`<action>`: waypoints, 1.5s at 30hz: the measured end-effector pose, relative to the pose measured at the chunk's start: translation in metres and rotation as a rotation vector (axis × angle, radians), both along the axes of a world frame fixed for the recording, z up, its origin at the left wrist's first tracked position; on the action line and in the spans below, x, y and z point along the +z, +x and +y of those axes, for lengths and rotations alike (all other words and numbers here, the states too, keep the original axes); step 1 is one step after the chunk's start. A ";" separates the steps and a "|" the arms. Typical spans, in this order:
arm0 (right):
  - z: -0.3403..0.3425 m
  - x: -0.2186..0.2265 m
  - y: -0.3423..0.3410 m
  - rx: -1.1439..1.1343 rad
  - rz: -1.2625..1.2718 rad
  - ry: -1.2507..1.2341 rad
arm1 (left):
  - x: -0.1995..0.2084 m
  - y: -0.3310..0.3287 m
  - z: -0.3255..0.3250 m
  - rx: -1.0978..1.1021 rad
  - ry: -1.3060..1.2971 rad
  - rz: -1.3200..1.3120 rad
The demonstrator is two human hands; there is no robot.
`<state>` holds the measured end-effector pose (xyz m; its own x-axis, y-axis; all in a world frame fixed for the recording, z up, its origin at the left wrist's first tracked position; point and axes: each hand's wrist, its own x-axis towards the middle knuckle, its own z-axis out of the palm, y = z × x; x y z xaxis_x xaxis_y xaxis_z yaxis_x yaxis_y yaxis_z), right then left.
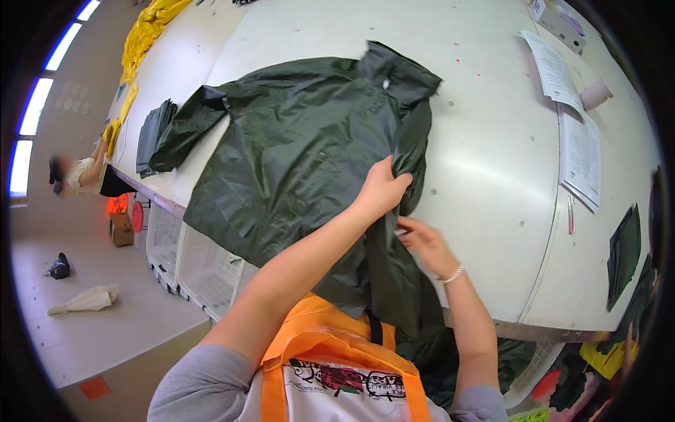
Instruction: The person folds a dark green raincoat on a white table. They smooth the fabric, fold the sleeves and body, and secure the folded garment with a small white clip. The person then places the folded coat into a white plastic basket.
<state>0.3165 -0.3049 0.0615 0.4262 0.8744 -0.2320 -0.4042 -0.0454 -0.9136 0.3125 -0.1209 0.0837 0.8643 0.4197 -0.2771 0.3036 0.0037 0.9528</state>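
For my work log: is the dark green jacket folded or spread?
Mostly spread: the jacket lies wide across the table, one sleeve outstretched; the left hand bunches one side.

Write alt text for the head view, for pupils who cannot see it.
A person's left hand grips the right side of a dark green jacket spread on a white table, with the right hand close by. Papers lie farther right; yellow material lies at upper left.

The left hand (383, 187) curls closed, its forearm (306, 267) slanting up rightward; the right hand (430, 247) sits lower, fingers (411, 226) loosely extended. Both forearms are bare.
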 end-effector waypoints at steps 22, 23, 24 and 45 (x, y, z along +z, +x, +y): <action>-0.105 0.247 -0.324 -1.348 -0.979 -0.926 | 0.247 -0.365 0.092 -1.228 -0.208 -1.093; -0.106 0.274 -0.330 -1.370 -1.043 -0.960 | 0.242 -0.376 0.078 -1.114 -0.052 -1.114; -0.105 0.296 -0.336 -1.391 -1.094 -0.980 | 0.248 -0.379 0.079 -0.996 0.107 -1.118; 0.601 0.189 0.112 -0.545 -1.239 0.131 | 0.084 -0.465 0.372 0.560 -0.034 0.012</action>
<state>0.4288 0.2962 0.2502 0.5880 0.5150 0.6238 0.7399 -0.0307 -0.6721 -0.1524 0.2513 0.1673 0.5089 0.8043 -0.3067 0.2573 0.1979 0.9459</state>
